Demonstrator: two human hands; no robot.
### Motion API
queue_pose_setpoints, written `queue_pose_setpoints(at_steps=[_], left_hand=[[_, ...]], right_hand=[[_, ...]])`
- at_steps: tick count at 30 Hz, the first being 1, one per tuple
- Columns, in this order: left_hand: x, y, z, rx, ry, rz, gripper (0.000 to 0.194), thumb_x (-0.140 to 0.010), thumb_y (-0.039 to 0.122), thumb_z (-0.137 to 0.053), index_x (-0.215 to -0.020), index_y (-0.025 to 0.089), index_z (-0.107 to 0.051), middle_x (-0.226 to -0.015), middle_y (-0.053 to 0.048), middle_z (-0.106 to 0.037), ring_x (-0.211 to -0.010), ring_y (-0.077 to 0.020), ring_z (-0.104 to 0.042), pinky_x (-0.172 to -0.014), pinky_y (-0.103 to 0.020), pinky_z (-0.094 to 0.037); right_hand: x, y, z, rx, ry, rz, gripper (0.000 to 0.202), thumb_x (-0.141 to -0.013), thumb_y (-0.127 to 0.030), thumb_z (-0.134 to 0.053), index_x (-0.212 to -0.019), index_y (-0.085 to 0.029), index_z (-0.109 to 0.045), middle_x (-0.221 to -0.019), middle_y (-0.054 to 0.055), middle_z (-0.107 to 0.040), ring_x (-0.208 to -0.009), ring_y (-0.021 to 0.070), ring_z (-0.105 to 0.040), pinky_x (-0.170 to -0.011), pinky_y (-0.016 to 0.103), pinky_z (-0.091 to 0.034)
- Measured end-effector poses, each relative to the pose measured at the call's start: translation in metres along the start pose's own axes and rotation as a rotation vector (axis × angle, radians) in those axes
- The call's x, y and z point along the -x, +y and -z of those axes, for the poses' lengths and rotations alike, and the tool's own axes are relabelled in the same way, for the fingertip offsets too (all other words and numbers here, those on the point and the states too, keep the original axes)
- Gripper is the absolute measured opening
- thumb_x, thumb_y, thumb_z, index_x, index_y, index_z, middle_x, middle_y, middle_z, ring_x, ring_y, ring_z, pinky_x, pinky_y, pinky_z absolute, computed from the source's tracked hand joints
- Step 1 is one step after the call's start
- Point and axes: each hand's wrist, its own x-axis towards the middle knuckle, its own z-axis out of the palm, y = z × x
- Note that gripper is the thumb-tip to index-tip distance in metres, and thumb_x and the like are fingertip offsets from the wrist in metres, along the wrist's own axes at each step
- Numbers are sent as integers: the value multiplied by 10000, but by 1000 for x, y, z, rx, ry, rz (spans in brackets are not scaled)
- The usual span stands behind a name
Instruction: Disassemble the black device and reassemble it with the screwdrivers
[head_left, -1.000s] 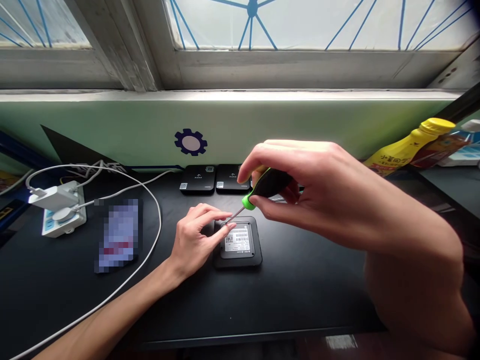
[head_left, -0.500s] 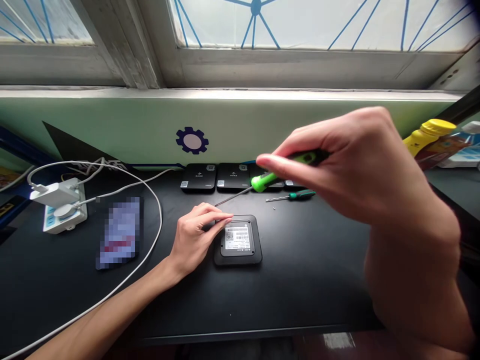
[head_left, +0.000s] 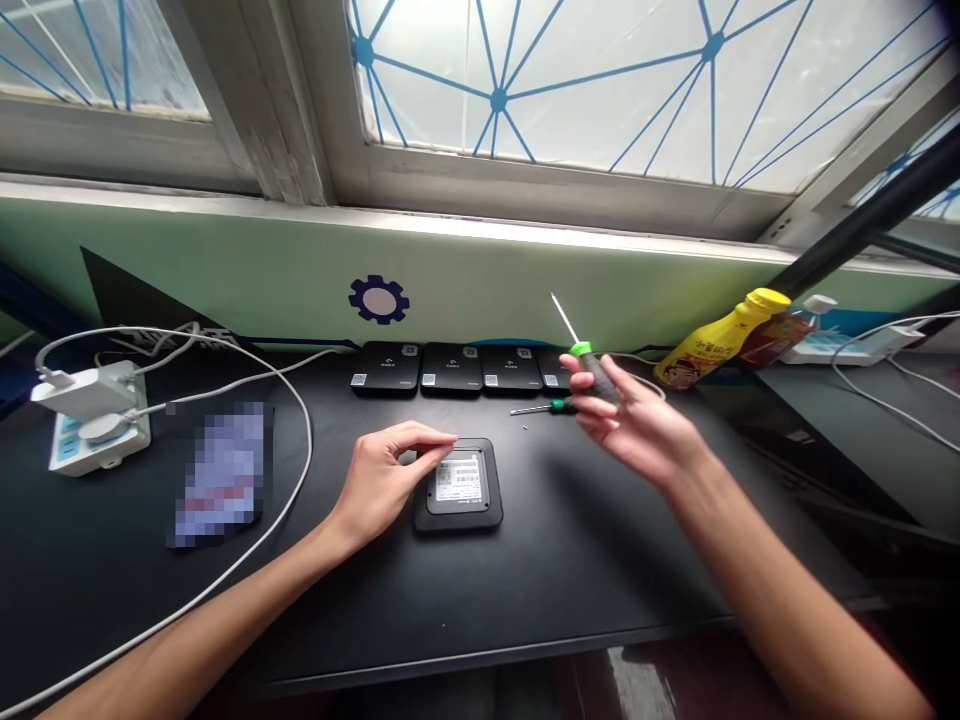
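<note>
A square black device (head_left: 459, 483) lies label side up on the dark table. My left hand (head_left: 390, 470) is over its upper left corner, thumb and fingertips pinched together; whatever they hold is too small to make out. Raised above the table to the right, my right hand (head_left: 626, 415) grips a green and black screwdriver (head_left: 592, 372) by the handle, its tip pointing up and left. Behind and below that hand lies a second, dark green screwdriver (head_left: 544, 409). Tiny screws (head_left: 525, 427) rest near it.
Several black boxes (head_left: 451, 369) stand in a row along the wall. A power strip (head_left: 97, 430) with white cables and a pixelated item (head_left: 223, 475) are at left. A yellow bottle (head_left: 720, 340) leans at the back right.
My right hand has drawn back from the device and turned, so the screwdriver tip now points upward, away from my left hand. The camera view has shifted slightly.
</note>
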Motion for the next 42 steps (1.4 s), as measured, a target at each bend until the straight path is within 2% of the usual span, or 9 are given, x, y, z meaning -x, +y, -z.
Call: queue_pose_setpoints(at_steps=[2,4,7,10,15,22,30,38,42], left_hand=[[0,1,-1,37,4,55,217,-986,423,-881,-1091,238,-920,-1078,-83,-884,-1003,-264,-839,-889,-347,-661],[0,3,-2,102,1,95,258,-957,443,-908,-1075,213,-911,-1050,-90,-889,-975,-270,-848,-872,-350,-679],[0,9,-4,215,-51,100,253,-948,424,-918,-1050,193,-904,-1032,-100,-892,-964,-275,-860,-887,-361,-701],[0,16,-5,302,-127,96,226,-957,394,-911,-1048,187,-909,-1017,-110,-895,-960,-284,-869,-912,-380,-713],[2,18,-5,441,-164,152,372,-948,364,-929,-1270,190,-861,-1145,-121,-895,-1050,-295,-871,-914,-379,-714],[2,10,-6,537,-226,178,419,-984,335,-904,-1361,181,-805,-1196,-134,-888,-1066,-274,-873,-915,-342,-695],[4,11,-5,495,-294,169,389,-1023,353,-862,-1368,179,-814,-1163,-123,-890,-1089,-274,-867,-937,-337,-687],[8,9,-7,397,-349,174,338,-1037,390,-836,-1313,194,-834,-1262,-119,-865,-1128,-285,-854,-1017,-385,-691],[8,11,-8,308,-314,128,377,-1034,382,-834,-1377,231,-800,-1274,-99,-857,-1202,-289,-827,-1072,-412,-661]], right_hand=[[14,20,-16,-57,6,53,274,-1093,-483,-560,-1170,-267,-710,-882,-21,-520,-668,150,-389,-617,289,-442],[23,36,-35,-39,-3,80,163,-1008,-425,-607,-1027,-268,-645,-888,-15,-542,-726,168,-490,-688,327,-491],[32,52,-61,42,-20,121,108,-891,-290,-705,-954,-265,-621,-796,-47,-544,-642,153,-462,-634,315,-426],[39,62,-82,218,-90,131,146,-965,-339,-788,-1058,-227,-776,-699,-49,-572,-604,145,-442,-640,320,-405],[48,73,-101,544,-37,283,224,-1040,-443,-774,-1040,-229,-838,-969,35,-746,-904,220,-633,-842,354,-489],[44,81,-102,697,34,387,215,-1035,-444,-796,-960,-247,-835,-890,5,-588,-799,187,-557,-726,328,-440],[45,79,-95,914,-47,567,167,-1072,-241,-710,-1181,-245,-837,-1016,52,-688,-855,196,-679,-769,332,-525],[50,88,-85,987,-111,568,177,-1041,-150,-707,-1153,-261,-788,-1031,29,-683,-844,174,-668,-766,299,-512],[46,79,-78,1040,-15,530,130,-983,-144,-737,-1050,-252,-762,-991,8,-726,-874,184,-676,-791,298,-499]])
